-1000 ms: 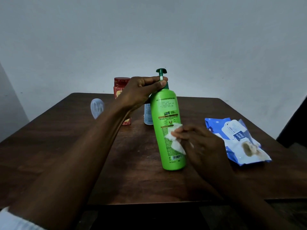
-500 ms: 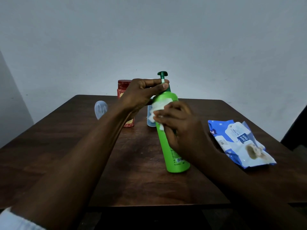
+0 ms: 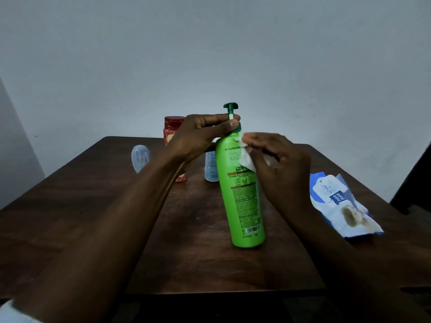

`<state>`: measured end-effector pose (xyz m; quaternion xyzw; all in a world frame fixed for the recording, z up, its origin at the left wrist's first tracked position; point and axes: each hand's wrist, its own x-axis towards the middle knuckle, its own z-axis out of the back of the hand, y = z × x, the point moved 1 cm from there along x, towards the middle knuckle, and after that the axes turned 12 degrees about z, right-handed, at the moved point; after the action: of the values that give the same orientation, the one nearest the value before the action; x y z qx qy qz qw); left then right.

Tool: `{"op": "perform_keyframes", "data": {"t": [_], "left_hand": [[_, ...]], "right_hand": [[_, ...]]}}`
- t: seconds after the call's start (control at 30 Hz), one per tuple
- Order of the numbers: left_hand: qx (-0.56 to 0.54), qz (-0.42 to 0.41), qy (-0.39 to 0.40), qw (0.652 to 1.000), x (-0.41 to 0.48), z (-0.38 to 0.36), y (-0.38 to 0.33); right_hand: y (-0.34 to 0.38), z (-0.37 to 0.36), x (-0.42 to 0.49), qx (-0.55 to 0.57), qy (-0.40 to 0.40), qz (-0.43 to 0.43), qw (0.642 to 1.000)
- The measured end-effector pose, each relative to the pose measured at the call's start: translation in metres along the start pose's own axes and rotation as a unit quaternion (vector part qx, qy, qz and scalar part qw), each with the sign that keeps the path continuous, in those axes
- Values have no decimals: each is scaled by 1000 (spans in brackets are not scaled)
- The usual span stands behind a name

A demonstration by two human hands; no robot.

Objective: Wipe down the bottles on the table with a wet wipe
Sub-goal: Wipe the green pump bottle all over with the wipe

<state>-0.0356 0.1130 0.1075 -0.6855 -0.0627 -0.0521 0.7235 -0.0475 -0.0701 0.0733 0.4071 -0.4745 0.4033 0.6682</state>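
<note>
Green bottle (image 3: 245, 206) is gripped at the neck by the left hand (image 3: 198, 134); just below this grip, a wet wipe (image 3: 246, 159) is pinched against it by the right hand (image 3: 279, 166).

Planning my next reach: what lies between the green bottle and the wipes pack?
In the head view, only the right hand and wrist, holding the wipe against the green bottle; the table beneath looks bare up to the wipes pack.

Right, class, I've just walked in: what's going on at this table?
A person is cleaning a green pump bottle standing on the wooden table. The left hand pinches its neck below the pump; the right hand holds a white wet wipe against its shoulder. The wipes pack lies to the right.
</note>
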Motion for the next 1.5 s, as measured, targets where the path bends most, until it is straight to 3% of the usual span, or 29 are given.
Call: {"op": "perform_keyframes", "data": {"t": [0.2,0.3,0.47,0.57,0.7,0.83,0.97,1.03,1.1,1.23,1.4,1.5], "left_hand": [[-7,-7,16,1000,-7,1,-2],[2,-15,53,998,-13,2,-6],[22,-54,101,993,-20,-3,-10],[12,-73,125,989,-26,-5,-10],[21,-90,149,985,-31,-3,-9],[19,-99,173,980,-37,1,-8],[52,-110,190,974,-44,5,-9],[108,-115,146,977,-46,7,-10],[169,-130,53,976,-49,4,-11],[170,-152,-94,969,-67,-10,-5],[112,-150,-81,979,-94,-17,3],[165,-166,-46,971,-103,-17,7]], "right_hand": [[15,-16,4,-23,81,157,984],[10,-7,2,10,52,160,986],[9,8,6,67,-2,61,996],[7,13,12,165,-6,-9,986],[7,13,13,269,-20,-107,957],[15,6,3,373,-64,-206,902],[30,5,-5,406,-82,-254,874],[36,7,-7,367,-87,-247,893],[40,8,-10,299,-82,-212,927],[45,8,-17,178,-80,-125,973],[58,7,-26,92,-92,-24,991],[60,10,-21,84,-61,21,994]]}}
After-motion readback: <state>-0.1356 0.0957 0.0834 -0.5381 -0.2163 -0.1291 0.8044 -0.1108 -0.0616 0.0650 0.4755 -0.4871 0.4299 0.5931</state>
